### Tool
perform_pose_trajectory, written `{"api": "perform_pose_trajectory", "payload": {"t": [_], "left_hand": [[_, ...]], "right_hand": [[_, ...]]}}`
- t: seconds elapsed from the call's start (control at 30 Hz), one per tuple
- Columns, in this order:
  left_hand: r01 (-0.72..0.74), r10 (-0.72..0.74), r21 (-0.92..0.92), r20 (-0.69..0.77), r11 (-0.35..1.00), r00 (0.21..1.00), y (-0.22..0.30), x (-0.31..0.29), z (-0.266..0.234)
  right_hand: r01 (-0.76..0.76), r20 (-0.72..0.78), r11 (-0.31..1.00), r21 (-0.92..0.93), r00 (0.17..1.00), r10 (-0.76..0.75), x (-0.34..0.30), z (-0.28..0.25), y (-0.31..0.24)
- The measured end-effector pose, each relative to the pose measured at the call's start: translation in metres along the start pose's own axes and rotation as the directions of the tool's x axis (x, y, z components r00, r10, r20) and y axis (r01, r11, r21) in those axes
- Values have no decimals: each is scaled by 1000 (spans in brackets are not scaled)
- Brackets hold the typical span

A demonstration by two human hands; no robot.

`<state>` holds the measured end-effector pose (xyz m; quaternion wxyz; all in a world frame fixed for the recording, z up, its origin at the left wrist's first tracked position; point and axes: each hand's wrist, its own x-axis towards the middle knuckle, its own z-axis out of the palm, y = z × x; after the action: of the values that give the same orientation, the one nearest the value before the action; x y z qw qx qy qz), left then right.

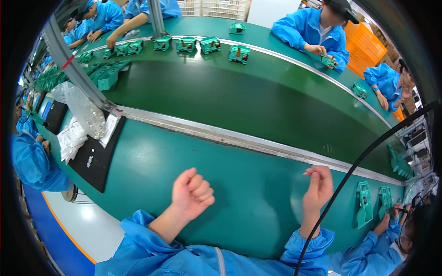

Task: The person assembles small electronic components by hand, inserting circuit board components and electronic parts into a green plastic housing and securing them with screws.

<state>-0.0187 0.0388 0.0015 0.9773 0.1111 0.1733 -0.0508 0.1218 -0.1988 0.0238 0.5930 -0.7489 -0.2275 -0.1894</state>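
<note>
My left hand (191, 193) is curled into a loose fist above the green table top (239, 193), holding nothing that I can see. My right hand (317, 186) is raised with its fingers bent and close together, and it looks empty too. Both arms wear blue sleeves. A black cable (350, 172) runs past my right wrist. The nearest parts are two green plastic housings (364, 204) lying flat on the table to the right of my right hand.
A dark green conveyor belt (239, 101) carries several green housings (209, 44) along its far edge. A black mat (99, 158), clear bags of small parts (85, 112) and a metal post (76, 69) stand at left. Workers in blue sit around the line.
</note>
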Motion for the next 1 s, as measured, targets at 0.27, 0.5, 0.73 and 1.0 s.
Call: {"api": "perform_pose_trajectory", "payload": {"t": [0.27, 0.5, 0.73, 1.0], "left_hand": [[-510, 537, -171, 208, 843, 818, 38, -7, -5], [-502, 550, -303, 94, 810, 830, 44, -6, -15], [-476, 566, -363, 200, 801, 800, 48, -9, -3], [-226, 251, -140, 202, 964, 947, 23, -5, 10]], "right_hand": [[-83, -308, 997, 0, 948, 79, 17, -37, 21], [55, 504, 927, -371, 851, 151, 2, 24, 22], [83, 541, 914, -398, 826, 160, 1, 30, 21], [27, 495, 943, -332, 856, 150, -3, 28, 23]]}}
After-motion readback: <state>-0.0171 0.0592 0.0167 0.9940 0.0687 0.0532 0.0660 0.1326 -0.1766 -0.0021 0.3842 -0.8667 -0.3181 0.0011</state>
